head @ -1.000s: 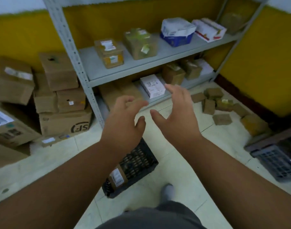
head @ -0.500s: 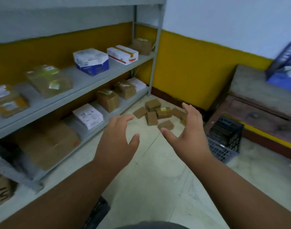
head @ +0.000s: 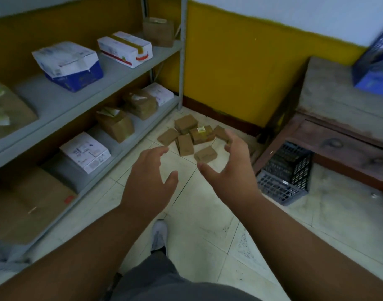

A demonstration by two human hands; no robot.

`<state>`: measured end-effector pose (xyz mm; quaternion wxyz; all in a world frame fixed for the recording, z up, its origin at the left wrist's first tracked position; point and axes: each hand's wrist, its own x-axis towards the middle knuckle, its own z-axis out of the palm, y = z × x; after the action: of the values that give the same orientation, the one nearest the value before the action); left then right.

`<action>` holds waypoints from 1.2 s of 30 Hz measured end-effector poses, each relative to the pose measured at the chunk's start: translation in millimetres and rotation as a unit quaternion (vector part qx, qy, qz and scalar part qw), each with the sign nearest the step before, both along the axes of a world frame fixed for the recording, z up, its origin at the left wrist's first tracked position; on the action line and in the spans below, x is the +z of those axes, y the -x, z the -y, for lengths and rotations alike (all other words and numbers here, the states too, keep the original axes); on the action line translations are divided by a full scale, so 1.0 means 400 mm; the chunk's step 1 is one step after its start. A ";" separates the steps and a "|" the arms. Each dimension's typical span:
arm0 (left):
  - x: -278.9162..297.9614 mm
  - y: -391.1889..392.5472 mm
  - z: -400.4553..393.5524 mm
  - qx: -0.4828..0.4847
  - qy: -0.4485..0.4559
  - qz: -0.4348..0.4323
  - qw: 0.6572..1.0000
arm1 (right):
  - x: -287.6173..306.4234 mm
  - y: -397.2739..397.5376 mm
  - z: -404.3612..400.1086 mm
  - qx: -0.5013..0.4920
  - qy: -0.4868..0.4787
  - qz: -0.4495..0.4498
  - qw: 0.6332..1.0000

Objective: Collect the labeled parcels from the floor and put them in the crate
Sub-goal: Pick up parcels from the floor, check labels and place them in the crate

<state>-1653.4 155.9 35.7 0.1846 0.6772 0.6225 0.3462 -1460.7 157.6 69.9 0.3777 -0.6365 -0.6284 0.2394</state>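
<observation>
I have both hands out in front, fingers spread apart and holding nothing. The brown parcels (head: 191, 135) lie clustered on the floor ahead, beyond my fingertips, in the far corner by the shelf. My right hand (head: 228, 168) is nearer: the closest parcel (head: 205, 154) sits just past its thumb. My left hand (head: 150, 177) hangs further short. The dark crate (head: 284, 170) stands to the right.

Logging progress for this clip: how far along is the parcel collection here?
Nothing looks done in this view: the brown parcels lie clustered on the floor by the shelf corner. In hand: nothing; the left hand and right hand are open and empty. Left: collect them all; the nearby black crate lies tipped on its side.
</observation>
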 end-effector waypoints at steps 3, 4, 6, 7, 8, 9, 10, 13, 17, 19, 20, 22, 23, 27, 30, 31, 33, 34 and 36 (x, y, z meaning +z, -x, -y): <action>-0.013 0.014 -0.164 -0.013 -0.005 0.007 1.000 | -0.003 0.054 -0.150 0.022 0.000 0.003 1.000; -0.011 0.021 -0.226 -0.020 -0.009 0.008 1.000 | 0.002 0.065 -0.205 0.026 -0.004 0.008 1.000; -0.001 0.041 -0.359 -0.033 -0.019 0.002 0.999 | 0.018 0.080 -0.321 0.029 -0.021 0.013 0.999; 0.005 0.053 -0.424 -0.037 -0.021 -0.002 0.999 | 0.026 0.087 -0.378 0.027 -0.027 0.009 0.999; 0.014 0.065 -0.481 -0.040 -0.023 -0.006 0.999 | 0.034 0.093 -0.429 0.022 -0.030 0.003 0.999; 0.025 0.075 -0.535 -0.042 -0.029 -0.008 0.999 | 0.041 0.100 -0.476 0.013 -0.036 -0.003 0.999; 0.036 0.085 -0.588 -0.043 -0.035 -0.010 0.998 | 0.045 0.109 -0.524 0.005 -0.040 -0.009 0.999; 0.033 0.104 -0.731 -0.043 -0.021 -0.019 0.999 | 0.026 0.126 -0.659 0.001 -0.016 0.001 1.000; -0.018 0.081 -0.867 -0.063 0.008 -0.009 0.998 | -0.026 0.105 -0.800 0.008 0.003 0.006 1.000; -0.051 0.056 -0.934 -0.062 0.045 -0.006 0.997 | -0.058 0.079 -0.878 0.009 0.027 0.003 1.000; -0.064 0.041 -0.972 -0.063 0.056 -0.004 0.996 | -0.074 0.065 -0.922 0.009 0.035 0.003 0.999; -0.085 0.012 -1.059 -0.062 0.057 0.005 0.996 | -0.110 0.039 -1.022 0.011 0.048 0.004 0.999; -0.092 -0.001 -1.105 -0.059 0.053 0.007 0.997 | -0.129 0.027 -1.074 0.015 0.052 0.006 0.999; -0.136 -0.046 -1.292 -0.029 0.065 0.016 0.997 | -0.210 -0.012 -1.299 0.044 0.082 0.006 0.996; -0.189 -0.078 -1.408 0.009 0.088 0.027 0.996 | -0.272 -0.038 -1.435 0.047 0.095 0.005 0.994; -0.219 -0.090 -1.448 0.020 0.098 0.035 0.994 | -0.303 -0.045 -1.479 0.048 0.102 0.007 0.994; -0.290 -0.113 -1.517 0.037 0.127 0.051 0.990 | -0.379 -0.049 -1.555 0.049 0.122 0.010 0.991; -0.336 -0.121 -1.547 0.042 0.142 0.059 0.987 | -0.425 -0.047 -1.587 0.049 0.136 0.010 0.989; -0.450 -0.130 -1.607 0.048 0.170 0.065 0.982 | -0.538 -0.034 -1.649 0.049 0.163 0.012 0.985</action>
<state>-1601.4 798.9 -144.5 0.3197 0.5813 0.6910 0.2871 -1446.9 817.2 -145.3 0.2491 -0.6608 -0.6157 0.3495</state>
